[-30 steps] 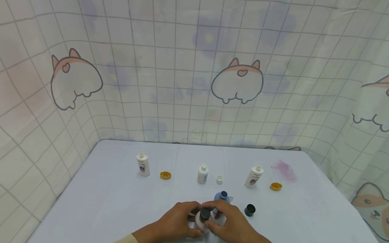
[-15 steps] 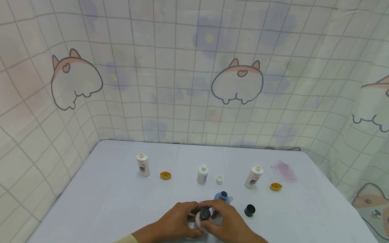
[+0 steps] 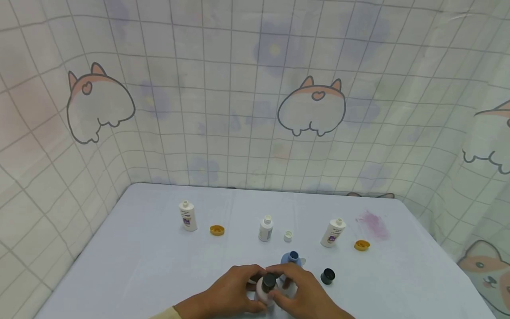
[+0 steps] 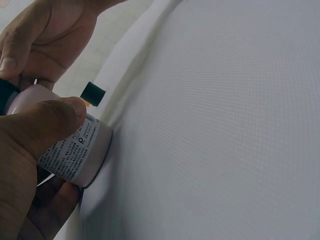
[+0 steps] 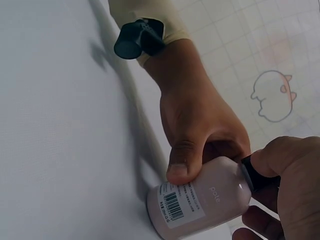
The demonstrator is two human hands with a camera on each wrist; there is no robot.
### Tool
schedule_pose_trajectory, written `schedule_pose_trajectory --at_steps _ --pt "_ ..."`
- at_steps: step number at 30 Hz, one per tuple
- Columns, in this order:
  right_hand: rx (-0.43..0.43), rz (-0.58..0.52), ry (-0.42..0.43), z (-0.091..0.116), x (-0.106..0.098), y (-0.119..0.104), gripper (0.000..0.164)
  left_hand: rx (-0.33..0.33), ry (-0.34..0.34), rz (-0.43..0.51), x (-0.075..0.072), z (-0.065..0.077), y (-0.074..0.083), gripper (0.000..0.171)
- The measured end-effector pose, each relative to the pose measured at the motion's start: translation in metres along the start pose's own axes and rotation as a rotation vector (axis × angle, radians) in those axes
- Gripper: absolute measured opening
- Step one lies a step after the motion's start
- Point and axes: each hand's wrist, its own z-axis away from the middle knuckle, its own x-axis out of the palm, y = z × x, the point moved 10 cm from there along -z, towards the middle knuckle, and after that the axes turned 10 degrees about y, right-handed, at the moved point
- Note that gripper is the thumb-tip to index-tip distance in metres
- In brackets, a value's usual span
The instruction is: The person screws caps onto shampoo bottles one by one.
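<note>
A pale pink bottle (image 5: 215, 200) with a black cap (image 3: 268, 281) stands upright on the table near its front edge. My left hand (image 3: 231, 290) grips the bottle's body, with the thumb along the printed label in the left wrist view. My right hand (image 3: 304, 292) pinches the black cap between thumb and fingers. Just behind the right hand is a blue bottle (image 3: 291, 258) with an uncovered mouth, its lower part hidden by that hand. To the right lies a loose black cap (image 3: 328, 276).
Farther back stand two white labelled bottles, one at left (image 3: 188, 216) and one at right (image 3: 332, 232), each near a yellow cap. Between them is a smaller white bottle (image 3: 265, 228) beside a white cap (image 3: 288, 236). A pink stain (image 3: 374, 224) marks the table at right. Patterned curtains surround it.
The right hand's fingers shifted slightly left around the cap, then came back right. The left hand and the bottle stay in place.
</note>
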Motion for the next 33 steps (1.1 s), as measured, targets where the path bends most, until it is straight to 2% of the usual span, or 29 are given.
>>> schedule_pose_trajectory --at_steps 5,11,19,27,33 --pt "-0.021 0.022 0.012 -0.0014 0.0034 -0.0020 0.044 0.020 0.011 -0.007 -0.0010 0.0010 0.0010 0.056" --pt "0.013 0.020 0.000 -0.0016 0.0071 -0.0031 0.042 0.040 0.019 0.000 -0.0018 0.0030 0.0027 0.055" --pt "0.024 0.019 -0.002 0.0014 0.0018 0.0015 0.045 -0.014 0.000 -0.001 -0.0002 0.0013 -0.0003 0.053" --pt "-0.017 0.021 0.021 -0.0008 0.0004 0.0000 0.044 -0.018 0.001 -0.022 -0.0010 0.0005 -0.0020 0.055" --pt "0.028 0.020 0.000 -0.0025 0.0063 -0.0020 0.045 0.022 0.012 0.020 -0.0015 0.0018 0.0022 0.054"
